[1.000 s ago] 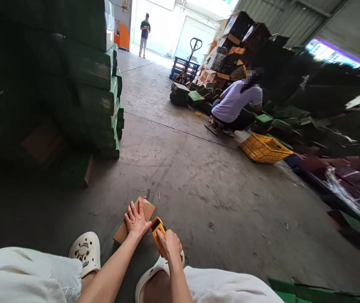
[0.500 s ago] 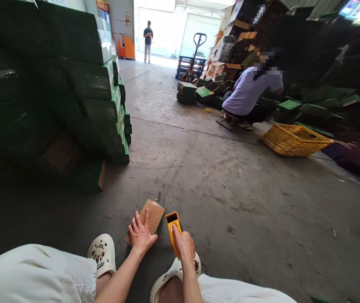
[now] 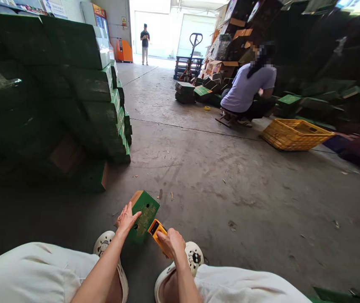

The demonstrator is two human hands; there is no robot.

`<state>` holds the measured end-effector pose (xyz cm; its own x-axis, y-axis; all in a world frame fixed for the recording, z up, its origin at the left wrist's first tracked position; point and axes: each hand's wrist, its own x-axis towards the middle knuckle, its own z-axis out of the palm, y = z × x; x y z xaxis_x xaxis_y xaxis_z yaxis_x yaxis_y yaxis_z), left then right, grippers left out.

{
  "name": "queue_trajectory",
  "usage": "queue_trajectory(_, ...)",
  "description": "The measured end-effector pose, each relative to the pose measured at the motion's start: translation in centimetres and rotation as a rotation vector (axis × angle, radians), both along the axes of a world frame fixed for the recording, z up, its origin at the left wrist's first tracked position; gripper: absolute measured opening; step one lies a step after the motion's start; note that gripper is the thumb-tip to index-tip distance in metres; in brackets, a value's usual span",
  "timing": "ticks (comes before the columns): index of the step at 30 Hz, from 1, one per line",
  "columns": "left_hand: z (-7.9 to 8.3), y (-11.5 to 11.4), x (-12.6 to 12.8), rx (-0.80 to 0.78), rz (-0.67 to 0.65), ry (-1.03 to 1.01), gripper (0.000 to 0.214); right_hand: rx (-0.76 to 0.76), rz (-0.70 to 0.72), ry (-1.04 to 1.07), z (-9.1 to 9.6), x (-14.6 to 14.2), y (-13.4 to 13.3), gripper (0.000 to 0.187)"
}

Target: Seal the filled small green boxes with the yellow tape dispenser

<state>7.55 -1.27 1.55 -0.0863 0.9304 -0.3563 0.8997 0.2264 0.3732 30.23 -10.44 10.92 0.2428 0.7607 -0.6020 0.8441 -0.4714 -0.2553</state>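
A small green and brown cardboard box [image 3: 145, 212] stands tilted on the floor between my feet, its green face with two dark holes turned up toward me. My left hand [image 3: 126, 219] grips its left edge, thumb over the green face and fingers on the brown side. In my right hand [image 3: 173, 242] is a yellow handheld tool [image 3: 159, 235] with a dark opening at its front end. That front end is close to the box's lower right edge; whether they touch I cannot tell.
Stacked green boxes [image 3: 101, 84] rise on the left. A person in a light purple shirt [image 3: 251, 90] squats at the right beside a yellow crate [image 3: 296, 134] and heaped boxes. Farther back are a pallet jack [image 3: 192, 54] and a standing person [image 3: 145, 42].
The box has been turned from its brown face to its green face. My left hand has moved left to the box's edge, and the yellow tool has come closer to the box.
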Motion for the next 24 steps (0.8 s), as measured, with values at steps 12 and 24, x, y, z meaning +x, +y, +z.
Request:
queue_trajectory(12,-4.8,-3.9,3.7,0.274,0.014,0.372,0.115,-0.027,-0.034,0.000,-3.0,0.1,1.0,0.049)
queue_trajectory(24,-0.9,-0.1,-0.5,0.206,-0.059,0.334,0.072,-0.025,-0.046,0.038,-2.0,0.4,0.5,0.051)
